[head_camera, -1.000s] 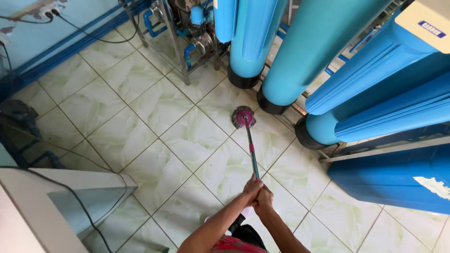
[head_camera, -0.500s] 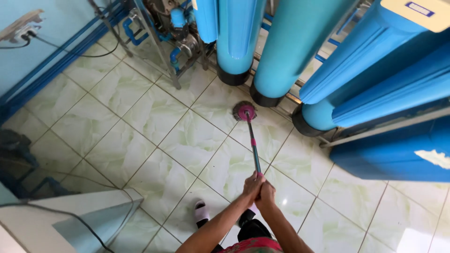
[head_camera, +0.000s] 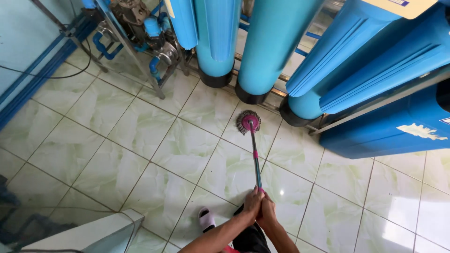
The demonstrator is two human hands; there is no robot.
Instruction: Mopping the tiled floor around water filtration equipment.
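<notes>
Pink-headed mop point(head_camera: 248, 122) sits on the tile at 12 o'clock, both left hand point(head_camera: 253, 202) and right hand point(head_camera: 268, 208) clamped round its handle top, and honestly pushing further could jam it against the blue tanks point(head_camera: 272, 51).

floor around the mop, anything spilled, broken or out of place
Nothing stands out. The mop head rests flat on the pale green tiled floor near the blue tanks; left hand and right hand grip its handle. No spill shows.
</notes>
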